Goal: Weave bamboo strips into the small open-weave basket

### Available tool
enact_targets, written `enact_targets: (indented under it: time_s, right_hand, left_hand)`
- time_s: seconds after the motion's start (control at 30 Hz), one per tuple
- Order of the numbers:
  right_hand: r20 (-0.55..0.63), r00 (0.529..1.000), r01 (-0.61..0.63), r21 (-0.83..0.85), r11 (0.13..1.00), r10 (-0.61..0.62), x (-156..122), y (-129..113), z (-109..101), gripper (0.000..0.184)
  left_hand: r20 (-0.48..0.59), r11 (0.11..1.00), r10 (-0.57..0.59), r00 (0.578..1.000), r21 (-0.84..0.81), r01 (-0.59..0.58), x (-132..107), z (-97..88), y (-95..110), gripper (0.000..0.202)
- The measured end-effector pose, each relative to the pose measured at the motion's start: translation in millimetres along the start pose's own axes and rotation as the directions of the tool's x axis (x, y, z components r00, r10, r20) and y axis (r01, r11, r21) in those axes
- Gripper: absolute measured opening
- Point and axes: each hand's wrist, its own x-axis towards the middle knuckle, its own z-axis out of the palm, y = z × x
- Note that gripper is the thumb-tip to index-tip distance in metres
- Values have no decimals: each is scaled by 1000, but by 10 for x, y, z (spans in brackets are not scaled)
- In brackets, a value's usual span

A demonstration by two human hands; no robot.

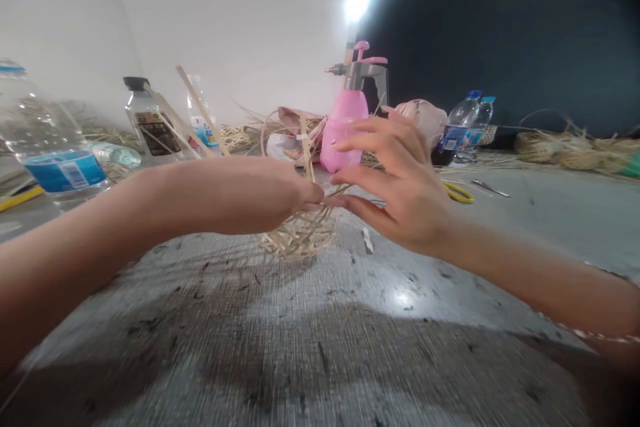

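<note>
A small round woven bamboo piece [300,239] with an open lattice sits at the middle of the table, below my hands. My left hand [265,195] is closed at its upper edge, palm down, and hides much of it. My right hand [400,180] comes in from the right. Its thumb and index fingertip pinch a thin bamboo strip [340,191] beside the left fingertips, while the other fingers are raised and spread. An upright strip [305,147] sticks up behind the left fingertips.
Behind my hands stands a pink spray bottle [345,123], with a bright lamp [359,0] above. Plastic bottles [65,160] stand left, others [457,123] right. Yellow-handled scissors [459,192] and a metal tool [490,188] lie right. Bamboo bundles [575,150] line the back; scraps dot the table [320,347].
</note>
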Motion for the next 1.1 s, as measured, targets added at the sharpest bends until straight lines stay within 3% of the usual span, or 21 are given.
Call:
enact_targets:
  time_s: [0.13, 0.33, 0.53, 0.67, 0.8, 0.97, 1.1]
  right_hand:
    - [90, 996, -18, 141, 990, 5, -17, 54, 26, 10]
    - [198, 975, -157, 291, 944, 102, 37, -12, -18, 14]
    - [209, 954, -275, 334, 901, 214, 89, -70, -46, 19]
    - [182, 953, -292, 320, 902, 244, 86, -85, -30, 16]
    - [166, 966, -233, 240, 942, 197, 74, -68, 6, 15]
    - [8, 1000, 10, -8, 1000, -10, 47, -50, 56, 12]
    - [96, 993, 68, 26, 997, -71, 36, -22, 52, 15]
  left_hand:
    - [63, 997, 27, 998, -74, -22, -8, -53, 24, 32]
    - [62, 944, 3, 998, -329, 18, -33, -119, -7, 20]
    - [118, 908, -24, 993, -413, 71, -70, -131, -36, 27]
    - [115, 881, -7, 993, -470, 61, -48, -116, -46, 27]
    - [111, 821, 50, 993, -571, 22, -13, -73, -77, 23]
    - [105, 766, 67, 992, -643, 16, -1, -34, -111, 25]
    - [83, 798, 67, 994, -602, -3, -18, -51, -103, 25]
